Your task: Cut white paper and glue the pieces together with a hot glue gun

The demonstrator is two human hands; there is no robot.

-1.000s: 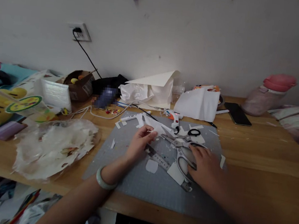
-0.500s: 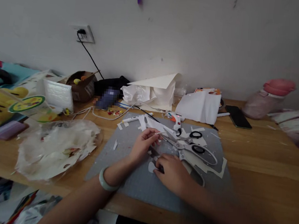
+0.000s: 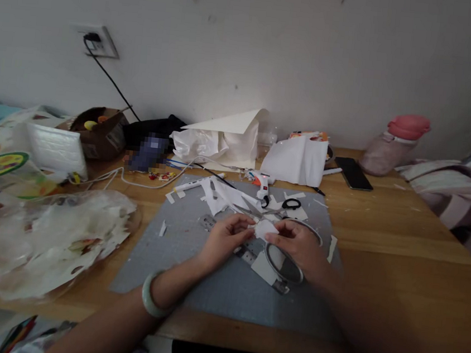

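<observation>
Over the grey cutting mat (image 3: 146, 262), a small piece of white paper (image 3: 265, 229) is between my two hands. My right hand (image 3: 298, 246) pinches its right side between thumb and fingers. The fingers of my left hand (image 3: 228, 236) are closed at its left edge; whatever else they may hold is too small to make out. Large scissors (image 3: 282, 267) lie under and beside my right hand, partly hidden by it. Below my hands, a flat ruler-like strip (image 3: 246, 254) rests on the mat with a pale paper piece (image 3: 264, 268) against it.
Behind my hands are cut paper scraps (image 3: 216, 195), black-handled scissors (image 3: 291, 204) and a white glue gun (image 3: 263, 186). A crumpled plastic sheet (image 3: 52, 241) covers the left side. Towards the back right stand a phone (image 3: 354, 174) and a pink-lidded bottle (image 3: 394, 145).
My right hand has lifted from the mat, bringing a small white paper piece up to my left hand. The large scissors' handles have shifted, and the view has turned slightly right.
</observation>
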